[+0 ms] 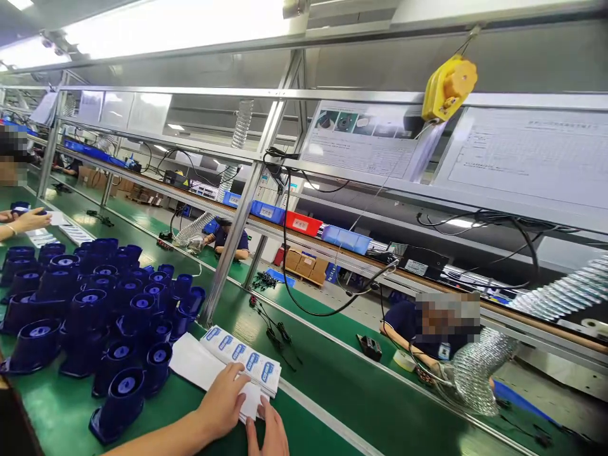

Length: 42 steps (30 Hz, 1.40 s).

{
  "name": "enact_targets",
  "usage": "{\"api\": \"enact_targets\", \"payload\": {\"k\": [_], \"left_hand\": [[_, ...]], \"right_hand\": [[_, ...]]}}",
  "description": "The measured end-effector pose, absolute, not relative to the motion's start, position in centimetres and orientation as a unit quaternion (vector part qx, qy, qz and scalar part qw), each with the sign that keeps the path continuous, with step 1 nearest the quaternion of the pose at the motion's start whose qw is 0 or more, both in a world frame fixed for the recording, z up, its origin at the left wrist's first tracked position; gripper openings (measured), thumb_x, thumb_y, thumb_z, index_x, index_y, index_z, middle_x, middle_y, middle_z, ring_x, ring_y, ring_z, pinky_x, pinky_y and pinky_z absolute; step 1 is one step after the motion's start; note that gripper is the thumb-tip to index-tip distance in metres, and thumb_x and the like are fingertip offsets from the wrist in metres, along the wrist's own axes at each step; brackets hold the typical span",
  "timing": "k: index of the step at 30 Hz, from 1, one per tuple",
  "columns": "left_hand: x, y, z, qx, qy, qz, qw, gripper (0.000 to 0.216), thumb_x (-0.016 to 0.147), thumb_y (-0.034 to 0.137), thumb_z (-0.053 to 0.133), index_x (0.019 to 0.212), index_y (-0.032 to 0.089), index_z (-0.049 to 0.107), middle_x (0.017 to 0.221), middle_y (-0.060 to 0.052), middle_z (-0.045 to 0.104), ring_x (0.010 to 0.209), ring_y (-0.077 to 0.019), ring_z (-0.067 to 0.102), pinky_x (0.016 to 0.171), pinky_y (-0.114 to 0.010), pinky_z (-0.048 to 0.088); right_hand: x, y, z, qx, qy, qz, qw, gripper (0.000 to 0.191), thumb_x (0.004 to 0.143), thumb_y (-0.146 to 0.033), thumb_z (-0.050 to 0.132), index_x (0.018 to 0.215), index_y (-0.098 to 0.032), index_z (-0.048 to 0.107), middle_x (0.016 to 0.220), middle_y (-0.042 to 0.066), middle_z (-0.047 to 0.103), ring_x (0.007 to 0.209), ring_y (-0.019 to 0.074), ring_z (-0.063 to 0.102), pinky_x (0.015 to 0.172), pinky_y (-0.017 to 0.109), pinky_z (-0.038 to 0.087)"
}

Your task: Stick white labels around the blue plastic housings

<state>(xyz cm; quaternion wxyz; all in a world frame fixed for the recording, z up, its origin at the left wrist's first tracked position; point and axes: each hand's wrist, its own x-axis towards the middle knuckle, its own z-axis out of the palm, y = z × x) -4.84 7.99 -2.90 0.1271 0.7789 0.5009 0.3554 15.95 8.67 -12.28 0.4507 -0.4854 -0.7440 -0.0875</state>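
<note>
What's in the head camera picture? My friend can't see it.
A person's left hand and right hand touch white paper beside a stack of blue-printed sheets on a green workbench. Many dark blue parts crowd the bench to their left.

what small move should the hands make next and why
Probably pinch up the plain white paper at its near edge: the left hand and right hand are both at it, just nearer than the stacked white sheets with blue printing.
</note>
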Motion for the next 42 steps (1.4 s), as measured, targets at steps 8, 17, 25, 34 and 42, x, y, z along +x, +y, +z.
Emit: {"api": "enact_targets", "payload": {"k": [8, 17, 25, 34, 42], "left_hand": [[-4.6, 8.6, -3.0, 0.769, 0.520, 0.310, 0.203, 0.037, 0.078, 0.032, 0.078, 0.112, 0.018, 0.076, 0.133, -0.017, 0.060, 0.131, -0.0391, 0.050, 0.115, -0.053, 0.040], [-4.5, 9.0, -3.4, 0.766, 0.471, 0.356, 0.254, 0.026, 0.076, 0.021, 0.074, 0.102, 0.018, 0.077, 0.129, -0.015, 0.064, 0.127, -0.0364, 0.052, 0.113, -0.050, 0.039], [-2.6, 8.8, -3.7, 0.687, 0.414, 0.413, 0.431, 0.065, 0.086, 0.069, 0.061, 0.119, 0.013, 0.068, 0.091, -0.012, 0.074, 0.085, -0.0276, 0.071, 0.076, -0.040, 0.057], [-0.5, 6.2, -6.3, 0.503, 0.336, 0.453, 0.655, 0.092, 0.059, 0.084, 0.083, 0.125, 0.020, 0.073, 0.137, -0.016, 0.071, 0.132, -0.0409, 0.063, 0.116, -0.055, 0.049], [-1.5, 4.5, -3.2, 0.852, 0.360, 0.238, 0.296, 0.072, 0.080, 0.049, 0.083, 0.148, 0.038, 0.060, 0.163, -0.007, 0.049, 0.155, -0.0431, 0.035, 0.131, -0.066, 0.010]], "right_hand": [[18.1, 14.0, -9.1, -0.497, -0.769, -0.152, 0.374, 0.048, 0.102, -0.034, 0.055, 0.147, -0.021, 0.061, 0.147, 0.013, 0.064, 0.137, 0.0461, 0.055, 0.097, 0.059, 0.061], [17.2, 13.0, -7.3, -0.457, -0.802, -0.163, 0.349, 0.030, 0.102, -0.019, 0.054, 0.118, -0.024, 0.079, 0.120, 0.007, 0.079, 0.125, 0.0397, 0.065, 0.104, 0.056, 0.054], [17.8, 10.7, -4.7, -0.461, -0.733, -0.160, 0.473, 0.030, 0.107, -0.022, 0.052, 0.109, -0.022, 0.082, 0.109, 0.010, 0.080, 0.104, 0.0300, 0.068, 0.092, 0.047, 0.059], [21.6, 0.2, -3.9, -0.422, -0.798, -0.099, 0.417, 0.053, 0.090, -0.048, 0.078, 0.140, -0.034, 0.069, 0.147, 0.010, 0.064, 0.131, 0.0407, 0.061, 0.101, 0.055, 0.060], [24.1, 1.1, -2.5, -0.507, -0.663, 0.143, 0.531, 0.032, 0.104, -0.049, 0.061, 0.101, -0.025, 0.082, 0.094, 0.008, 0.080, 0.085, 0.0259, 0.075, 0.079, 0.032, 0.061]]}}
